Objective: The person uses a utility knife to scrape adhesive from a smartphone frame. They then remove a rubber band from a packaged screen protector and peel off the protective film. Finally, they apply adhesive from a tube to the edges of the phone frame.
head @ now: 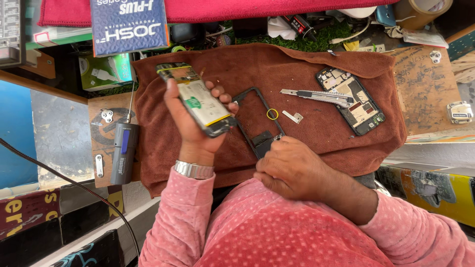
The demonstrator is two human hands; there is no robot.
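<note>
Mid-teardown: gripping opened phone [200, 101] in left hand [190, 129] above brown towel [316, 136], right hand [292, 168] pinching black frame [257, 121] on towel — needing steady pry w/o flexing frame

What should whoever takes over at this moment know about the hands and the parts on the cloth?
Left hand: raised, fingers closed round the opened phone, insides facing up.
Right hand: curled at the near end of the black frame; the grip itself is hidden.
On the brown cloth: frame, yellow ring, small metal piece, utility knife, second opened phone.
Done: frame is off, lying apart from the held phone.
Left: both phones are open, nothing refitted.
</note>
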